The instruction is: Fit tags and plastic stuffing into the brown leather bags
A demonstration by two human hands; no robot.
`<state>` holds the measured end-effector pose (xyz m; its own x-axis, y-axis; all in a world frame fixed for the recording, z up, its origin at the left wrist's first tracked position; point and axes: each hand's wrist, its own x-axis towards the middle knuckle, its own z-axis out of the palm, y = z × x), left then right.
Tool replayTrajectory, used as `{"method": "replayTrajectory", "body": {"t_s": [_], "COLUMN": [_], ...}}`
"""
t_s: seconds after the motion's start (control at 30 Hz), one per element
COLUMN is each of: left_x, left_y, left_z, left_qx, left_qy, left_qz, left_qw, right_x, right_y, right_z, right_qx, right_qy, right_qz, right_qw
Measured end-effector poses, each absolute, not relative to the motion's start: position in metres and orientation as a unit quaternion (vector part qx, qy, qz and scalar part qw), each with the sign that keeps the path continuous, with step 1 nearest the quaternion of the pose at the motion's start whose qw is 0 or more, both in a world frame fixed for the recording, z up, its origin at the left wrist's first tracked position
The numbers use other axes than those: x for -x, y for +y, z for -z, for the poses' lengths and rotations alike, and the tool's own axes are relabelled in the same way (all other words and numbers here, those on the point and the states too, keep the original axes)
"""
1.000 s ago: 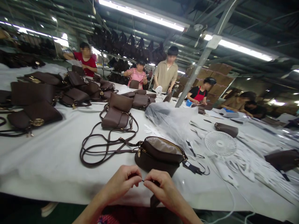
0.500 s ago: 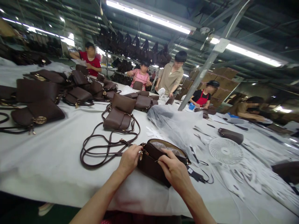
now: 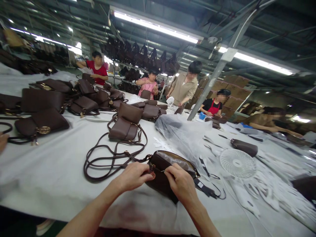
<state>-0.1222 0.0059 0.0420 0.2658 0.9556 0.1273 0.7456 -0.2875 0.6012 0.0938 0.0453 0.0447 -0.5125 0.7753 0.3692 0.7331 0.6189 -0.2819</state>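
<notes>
We have both hands out in front of us, over the near part of the white table [image 3: 61, 174]. Our left hand [image 3: 136, 176] has its thumb and fingers drawn together at the gold charm [image 3: 153, 175]; we cannot tell whether they grip it. Our right hand [image 3: 181, 180] pinches a thin piece [image 3: 162, 171] between thumb and forefinger, its tip pointing toward the left hand.

The bag [image 3: 161, 187] is on the table under our fingers, its mouth open and clear film [image 3: 170, 158] showing inside. From its left end the strap [image 3: 98, 178] runs off in loose loops; by its right end we see a black tag [image 3: 207, 190].

At the far left edge, part of another person's hand [image 3: 3, 141] shows beside a flap bag [image 3: 41, 123]. To our right lies a white fan [image 3: 238, 163]. Beyond the strap's loops sits a second bag [image 3: 123, 130], near a plastic sheet [image 3: 177, 128], and past the fan there is a pouch [image 3: 244, 147].

Farther off, we see co-workers round the table, one in a red top [image 3: 100, 74] and one in a beige shirt [image 3: 184, 87]. Behind them hang dark bags [image 3: 148, 59], left of stacked boxes [image 3: 232, 85].
</notes>
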Motion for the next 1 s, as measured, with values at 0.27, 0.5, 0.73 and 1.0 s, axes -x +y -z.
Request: {"method": "replayTrajectory", "body": {"t_s": [0.27, 0.5, 0.73, 1.0], "left_x": [0.124, 0.100, 0.088, 0.080], "left_y": [0.024, 0.030, 0.043, 0.042], "left_z": [0.007, 0.036, 0.032, 0.021], "left_qx": [-0.636, -0.587, -0.455, -0.416], "left_qy": [0.639, 0.511, 0.425, 0.412], "left_qz": [-0.340, -0.521, -0.636, -0.649], "left_qw": [0.270, 0.351, 0.456, 0.487], "right_x": [-0.095, -0.093, -0.042, -0.027], "right_y": [0.045, 0.043, 0.036, 0.083], "right_z": [-0.057, -0.069, -0.088, -0.107], "right_qx": [0.415, 0.388, 0.382, 0.453], "right_qy": [-0.872, -0.889, -0.899, -0.886], "right_qz": [-0.131, -0.095, -0.029, 0.090], "right_qw": [0.224, 0.221, 0.215, 0.030]}}
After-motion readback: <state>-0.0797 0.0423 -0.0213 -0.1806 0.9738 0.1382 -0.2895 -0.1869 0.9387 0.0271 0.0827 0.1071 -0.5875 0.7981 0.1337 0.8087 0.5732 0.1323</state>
